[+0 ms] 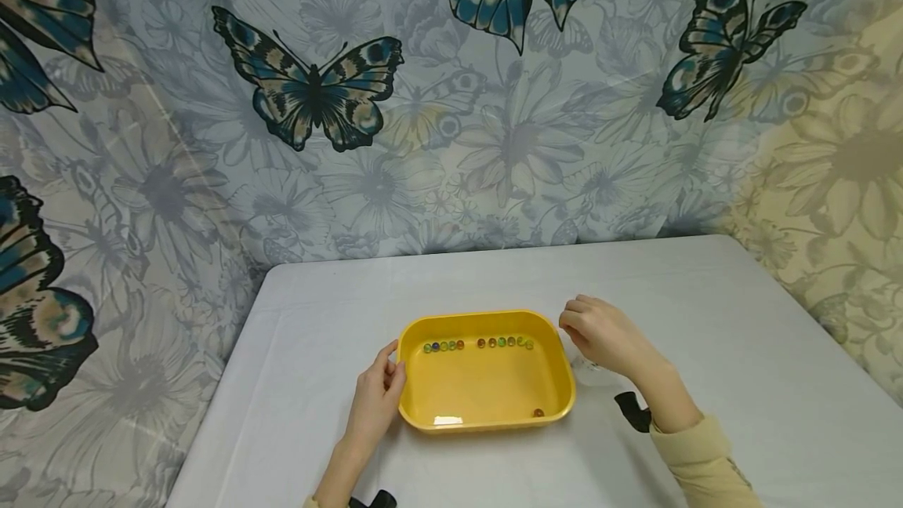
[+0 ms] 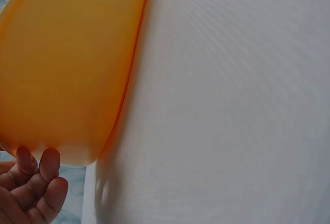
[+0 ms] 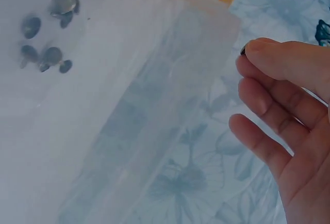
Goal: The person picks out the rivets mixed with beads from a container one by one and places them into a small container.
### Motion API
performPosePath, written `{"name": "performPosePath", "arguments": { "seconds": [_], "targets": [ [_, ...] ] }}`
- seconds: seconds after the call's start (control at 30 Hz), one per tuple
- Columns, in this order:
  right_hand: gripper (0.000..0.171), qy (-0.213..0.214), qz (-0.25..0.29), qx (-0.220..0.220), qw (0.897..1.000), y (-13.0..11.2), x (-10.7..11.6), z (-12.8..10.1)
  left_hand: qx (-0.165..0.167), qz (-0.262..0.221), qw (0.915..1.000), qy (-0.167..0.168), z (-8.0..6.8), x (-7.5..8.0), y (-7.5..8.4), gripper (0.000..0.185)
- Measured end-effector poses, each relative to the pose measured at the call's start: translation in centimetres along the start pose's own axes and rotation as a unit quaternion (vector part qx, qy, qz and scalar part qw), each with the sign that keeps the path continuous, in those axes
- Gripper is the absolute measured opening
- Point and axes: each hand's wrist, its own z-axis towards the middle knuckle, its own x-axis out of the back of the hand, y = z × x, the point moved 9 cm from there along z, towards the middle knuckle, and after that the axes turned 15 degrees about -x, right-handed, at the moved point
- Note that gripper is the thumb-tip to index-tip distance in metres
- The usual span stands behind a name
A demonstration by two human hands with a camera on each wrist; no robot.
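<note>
Yellow tray (image 1: 423, 408): mid-tabletop (image 1: 705, 312), long axis left-right. Left hand (image 1: 377, 398): fingers (image 2: 49, 163) touching left wall, relaxed. Right hand (image 1: 600, 332): beside far-right corner, fingers loosely curled, possibly pinching something small; cannot tell. Marbles (image 1: 480, 343): along far wall.

Tray (image 1: 487, 382): yellow plastic, smooth, glossy, with a light reflection on its floor. Marbles (image 1: 502, 342) inside: glass-like, shiny, mixed colours. Table (image 1: 705, 312): white, matt, fine-textured surface. Backdrop (image 1: 451, 139): printed cloth, matt, softly creased. Sleeve (image 1: 705, 465) on right arm: beige knit fabric, matt
</note>
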Motion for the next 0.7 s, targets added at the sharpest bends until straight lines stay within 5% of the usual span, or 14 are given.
{"name": "performPosePath", "arguments": {
  "seconds": [0.7],
  "targets": [
    [0.025, 0.026, -0.006, -0.044, 0.999, 2.8, 0.6, -2.6, 0.001, -0.002, 1.0, 0.004, 0.0, 0.1, 0.2, 0.037]
  ]
}}
